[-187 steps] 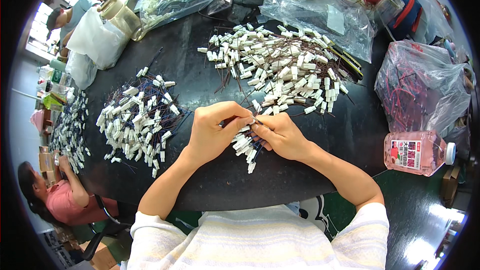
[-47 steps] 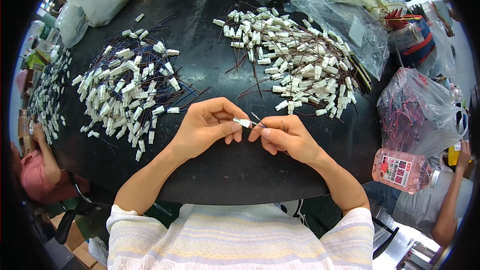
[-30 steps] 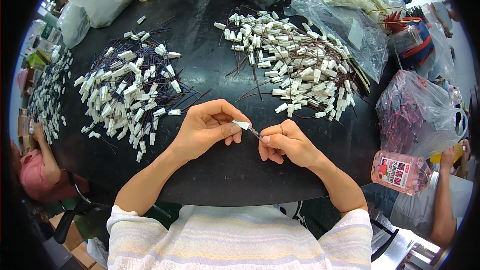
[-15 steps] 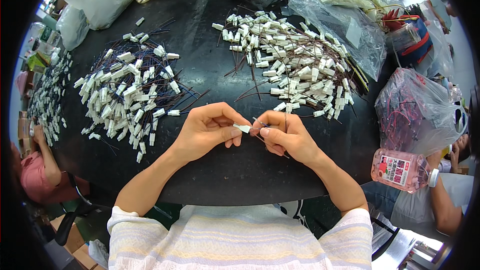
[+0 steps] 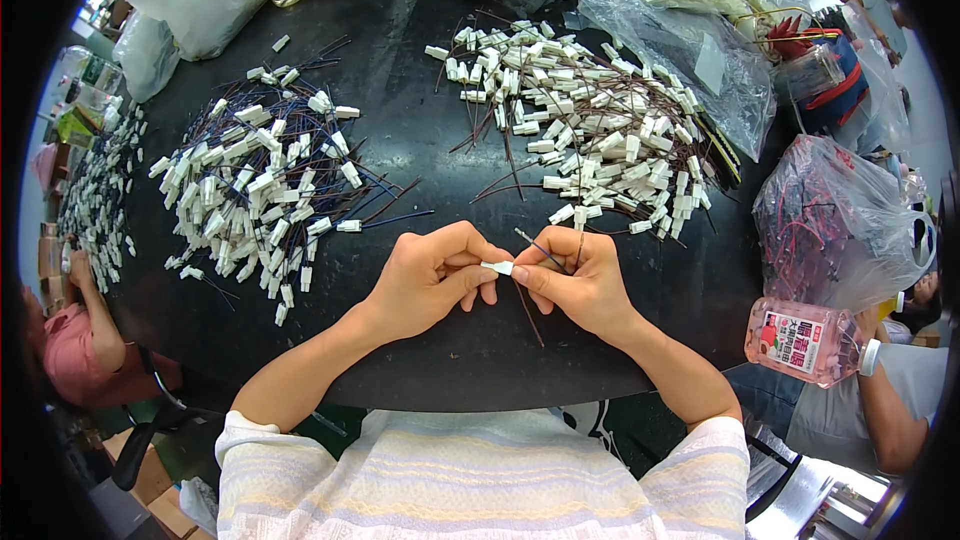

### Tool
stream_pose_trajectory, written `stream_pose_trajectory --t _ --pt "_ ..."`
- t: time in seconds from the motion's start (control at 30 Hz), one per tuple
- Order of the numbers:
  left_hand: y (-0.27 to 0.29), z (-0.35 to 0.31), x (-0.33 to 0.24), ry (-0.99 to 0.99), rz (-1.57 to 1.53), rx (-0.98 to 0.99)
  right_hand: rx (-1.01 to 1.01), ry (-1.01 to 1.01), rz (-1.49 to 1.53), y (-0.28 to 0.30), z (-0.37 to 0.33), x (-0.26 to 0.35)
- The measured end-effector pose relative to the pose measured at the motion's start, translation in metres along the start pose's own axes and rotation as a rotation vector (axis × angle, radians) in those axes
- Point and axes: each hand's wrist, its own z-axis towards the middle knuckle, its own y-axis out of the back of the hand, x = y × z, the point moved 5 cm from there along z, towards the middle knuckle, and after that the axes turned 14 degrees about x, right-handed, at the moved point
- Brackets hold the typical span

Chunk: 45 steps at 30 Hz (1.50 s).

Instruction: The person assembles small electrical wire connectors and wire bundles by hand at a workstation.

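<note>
Between thumb and fingers, my left hand (image 5: 428,275) pinches a small white plastic connector (image 5: 497,267), its narrow end toward the right. My right hand (image 5: 585,285) is closed at the connector's right end, its fingertips on thin wires. A dark brown wire (image 5: 529,315) hangs from there toward the front edge. Above the fingers a dark blue wire (image 5: 540,249) with a pale tip sticks out. Whether the wire ends are inside the connector is hidden by my fingertips. Beyond my hands lie a left pile of white connectors with wires (image 5: 250,180) and a right pile of connectors (image 5: 610,130).
A black table (image 5: 400,370) carries everything. Clear plastic bags (image 5: 690,50) lie at the back right. At the right edge are a bag of red wires (image 5: 800,220) and a pink drink bottle (image 5: 805,342). Other people sit at left and right.
Both hands have shifted slightly, and the right fingertips have closed in on the connector. The brown wire now hangs lower, and the blue wire stands out above the right fingers.
</note>
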Motion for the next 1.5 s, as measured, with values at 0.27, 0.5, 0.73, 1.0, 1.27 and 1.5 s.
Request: stream_pose_trajectory --t 0.27,0.5,0.73,1.0,1.27,1.5 --pt "0.002 0.003 -0.003 0.016 0.027 -0.119 -0.103 0.014 0.095 0.005 0.002 -0.001" --pt "0.044 0.024 -0.042 -0.057 0.360 -0.151 -0.101 0.026 0.092 0.007 0.004 -0.003" --pt "0.130 0.085 -0.040 0.029 1.334 -0.522 -0.012 0.038 0.220 0.003 0.003 -0.003" --pt "0.062 0.041 -0.031 0.087 0.484 -0.319 -0.098 0.087 0.153 0.011 0.006 -0.010" --pt "0.024 0.023 -0.017 0.003 0.057 -0.200 -0.173 0.139 0.105 0.011 0.005 -0.011" --pt "0.020 0.018 -0.028 0.030 0.389 -0.205 -0.171 0.136 0.040 0.009 0.004 -0.010"
